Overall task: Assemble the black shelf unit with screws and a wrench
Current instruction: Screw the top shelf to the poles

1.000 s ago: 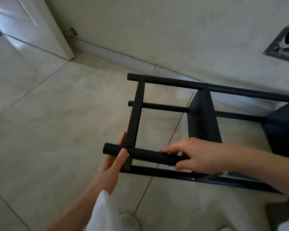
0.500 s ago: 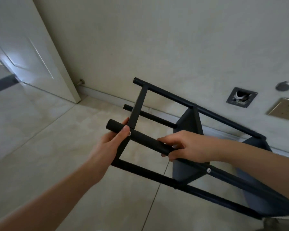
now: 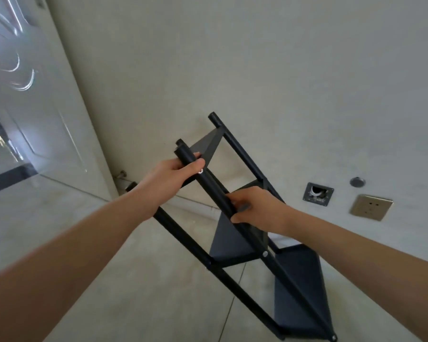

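The wall (image 3: 257,58) and the tiled floor (image 3: 109,280) frame the work area; a white door (image 3: 35,107) stands open at the left. Low on the wall sit a brass-coloured socket plate (image 3: 371,207), a square black wall fitting (image 3: 318,195) and a small round cap (image 3: 357,181).

The black shelf unit (image 3: 235,239) is tilted between lying and standing, its foot down at the lower right and its top end raised toward the wall. Three dark shelf panels are fitted between four tubular posts. Silver screw heads show on the near post, one of them (image 3: 265,253) at the middle shelf.

The left hand (image 3: 169,180) grasps the near post just below its top end, fingers and thumb curled round the tube. The right hand (image 3: 256,208) grips the same post lower down, beside the middle shelf.

Judgement: the frame appears fully joined, and the step in hand is repositioning the assembled unit, most likely raising it upright. No wrench or loose screws are visible. The next move calls for a firm two-handed hold and a controlled swing so the feet settle evenly on the floor without the top end striking the wall.
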